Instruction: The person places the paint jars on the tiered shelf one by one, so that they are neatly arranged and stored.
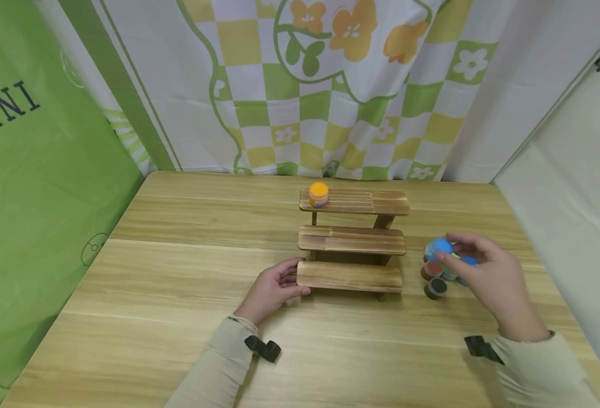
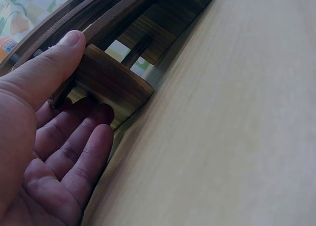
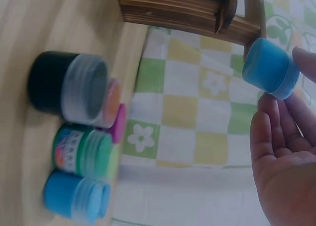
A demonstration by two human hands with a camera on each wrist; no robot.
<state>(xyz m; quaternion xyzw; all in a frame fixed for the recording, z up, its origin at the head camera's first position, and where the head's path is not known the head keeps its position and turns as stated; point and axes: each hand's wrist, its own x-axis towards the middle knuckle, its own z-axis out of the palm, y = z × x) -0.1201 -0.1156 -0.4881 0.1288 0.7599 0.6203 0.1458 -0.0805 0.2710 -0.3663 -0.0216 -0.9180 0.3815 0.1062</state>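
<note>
A three-tier wooden display stand is on the table, its steps rising toward the back. At the left end of its lowest step, my left hand grips the board, thumb in front and fingers behind and under it. My right hand pinches a light blue paint jar between thumb and fingers, held up above a cluster of other small jars. That cluster includes a black jar, a green jar with a printed label, a second blue jar and a red-brown jar.
An orange paint jar stands on the left part of the stand's top step. The wooden table reaches back to a checkered, flowered curtain. Green cloth hangs on the left, and a pale wall is on the right.
</note>
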